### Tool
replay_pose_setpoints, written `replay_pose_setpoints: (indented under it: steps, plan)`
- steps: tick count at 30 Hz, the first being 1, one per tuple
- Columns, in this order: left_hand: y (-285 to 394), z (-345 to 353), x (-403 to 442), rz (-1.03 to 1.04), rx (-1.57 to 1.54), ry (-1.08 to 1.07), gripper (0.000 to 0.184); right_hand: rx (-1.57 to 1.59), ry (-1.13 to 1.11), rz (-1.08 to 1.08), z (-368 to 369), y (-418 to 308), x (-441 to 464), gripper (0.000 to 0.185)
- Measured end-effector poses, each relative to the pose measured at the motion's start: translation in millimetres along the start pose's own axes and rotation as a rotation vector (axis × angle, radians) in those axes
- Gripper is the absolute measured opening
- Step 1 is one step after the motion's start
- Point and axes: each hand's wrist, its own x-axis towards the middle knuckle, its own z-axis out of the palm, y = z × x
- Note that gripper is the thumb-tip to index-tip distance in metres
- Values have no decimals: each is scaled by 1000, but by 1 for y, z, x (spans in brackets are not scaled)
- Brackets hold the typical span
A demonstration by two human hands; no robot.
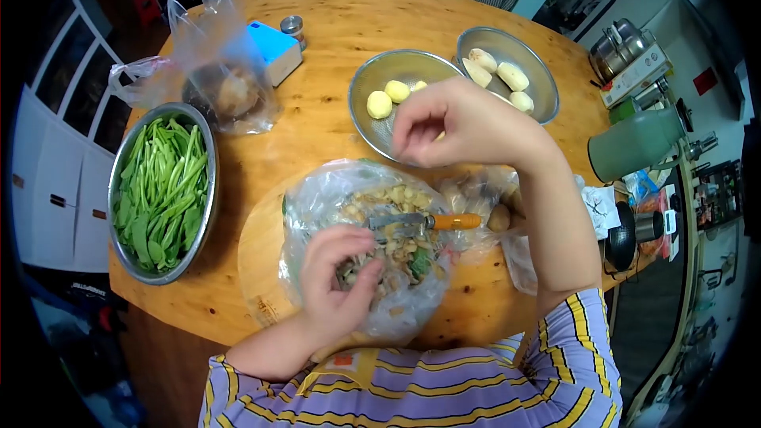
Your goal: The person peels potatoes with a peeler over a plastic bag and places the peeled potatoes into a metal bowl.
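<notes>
My left hand (341, 281) is above the left part of an open plastic bag (305, 190) full of peelings (396, 265). Its fingers are apart and curved, with nothing between them. Over the near edge of a mesh basket (354, 115) with peeled potatoes (380, 105) hangs my right hand (444, 123). The fingers of that hand are curled down and blurred; what they hold, if anything, is hidden. A peeler with an orange handle (457, 221) lies on the peelings, its blade pointing left.
A second basket (552, 99) holds peeled pieces. On the left are a metal bowl of green leaves (158, 190), a plastic bag (206, 55), a blue and white box (275, 51) and a small jar (292, 29). Unpeeled potatoes (499, 218) sit in plastic; a green jug (634, 143) stands right.
</notes>
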Motion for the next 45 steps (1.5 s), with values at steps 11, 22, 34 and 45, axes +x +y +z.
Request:
replay_pose_setpoints:
  steps: [11,22,34,45]
  plan:
    - [2,-1,5,-110,-361,209,31,-237,31,-187,71,-30,-26,8]
    - [38,-6,17,-26,261,3,15,-441,375,122,71,-7,-117,27]
    - [32,8,-6,-85,359,188,40,-70,690,117,122,18,-147,32]
    - [46,23,3,-459,-404,-20,27,-29,894,-51,137,-19,-159,28]
